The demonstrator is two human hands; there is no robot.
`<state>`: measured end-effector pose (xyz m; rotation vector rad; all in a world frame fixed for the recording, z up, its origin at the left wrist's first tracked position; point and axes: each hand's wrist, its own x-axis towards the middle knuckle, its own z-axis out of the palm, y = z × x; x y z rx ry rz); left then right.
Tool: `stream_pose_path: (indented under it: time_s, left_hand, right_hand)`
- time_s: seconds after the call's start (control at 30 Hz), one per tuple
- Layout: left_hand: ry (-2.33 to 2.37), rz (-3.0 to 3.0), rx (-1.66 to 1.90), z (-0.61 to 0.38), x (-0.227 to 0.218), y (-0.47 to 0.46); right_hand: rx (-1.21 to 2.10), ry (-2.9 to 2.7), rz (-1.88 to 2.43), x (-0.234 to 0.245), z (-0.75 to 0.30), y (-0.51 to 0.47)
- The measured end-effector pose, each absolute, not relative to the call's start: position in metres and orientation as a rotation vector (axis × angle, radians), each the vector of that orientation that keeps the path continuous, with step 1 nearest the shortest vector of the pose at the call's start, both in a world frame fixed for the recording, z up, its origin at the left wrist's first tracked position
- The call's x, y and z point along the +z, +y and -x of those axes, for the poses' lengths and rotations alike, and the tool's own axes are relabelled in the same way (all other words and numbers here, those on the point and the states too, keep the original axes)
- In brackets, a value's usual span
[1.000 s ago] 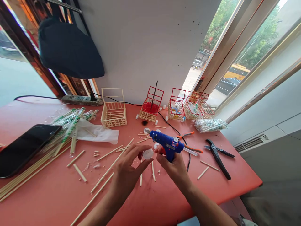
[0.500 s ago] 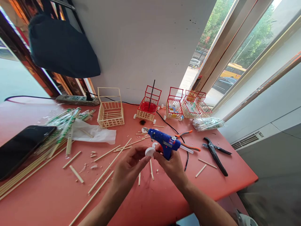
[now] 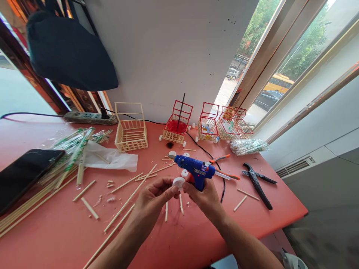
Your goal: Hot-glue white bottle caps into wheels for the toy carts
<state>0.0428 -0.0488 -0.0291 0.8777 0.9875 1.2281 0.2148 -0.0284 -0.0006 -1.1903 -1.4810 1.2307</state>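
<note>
Between the thumb and fingers of my left hand [image 3: 153, 197] is a small white wheel [image 3: 178, 183], its round face tilted up toward me. My right hand [image 3: 206, 200] grips a blue glue gun [image 3: 193, 166] by the handle, nozzle pointing left. The right thumb and a finger reach the wheel's right edge as well. Just behind the held wheel, another white wheel [image 3: 184, 173] shows; whether it touches a hand I cannot tell. Farther back, a white wheel [image 3: 172, 153] lies by the nozzle. Short wooden sticks [image 3: 181, 205] lie below the hands.
Along the wall stand a plain stick cart [image 3: 131, 136], a cart with a red bowl [image 3: 176, 126], and several red-framed carts [image 3: 208, 121]. Orange-handled pliers [image 3: 228, 175] and black pliers [image 3: 258, 186] lie right. Long sticks [image 3: 123, 209], a phone [image 3: 26, 175] and a power strip [image 3: 86, 118] are left.
The held wheel has turned a little in my fingers, showing more of its face. The glue gun has shifted slightly left, and the wheels behind show more clearly.
</note>
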Motion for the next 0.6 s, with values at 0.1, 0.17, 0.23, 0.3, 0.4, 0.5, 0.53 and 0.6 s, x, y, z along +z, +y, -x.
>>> stream_pose_path:
  time_s: [0.1,0.17,0.23,0.3,0.4,0.5,0.53,0.6]
  left_hand:
    - [1.006,-0.894,1.226,-0.042,-0.027,-0.049]
    - [1.009,-0.905,1.216,-0.042,-0.024,-0.048]
    - [1.007,-0.918,1.216,-0.043,-0.02,-0.048]
    - [1.008,-0.925,1.25,-0.044,-0.016,-0.049]
    - [1.045,-0.94,1.342,-0.048,-0.015,-0.051]
    - [1.114,-1.017,1.334,-0.048,-0.017,-0.051]
    - [1.148,-1.055,1.303,-0.047,-0.019,-0.05]
    - [1.232,-1.132,1.248,-0.043,-0.02,-0.049]
  right_hand:
    - [1.227,-1.489,1.199,-0.001,-0.215,-0.028]
    - [1.225,-1.489,1.192,-0.002,-0.216,-0.027]
    - [1.216,-1.497,1.181,-0.002,-0.216,-0.025]
    - [1.201,-1.514,1.181,-0.002,-0.216,-0.025]
    - [1.149,-1.561,1.185,-0.002,-0.212,-0.027]
    - [1.084,-1.605,1.188,-0.005,-0.209,-0.03]
    - [1.062,-1.61,1.197,-0.006,-0.208,-0.031]
    - [1.034,-1.613,1.224,-0.009,-0.208,-0.032]
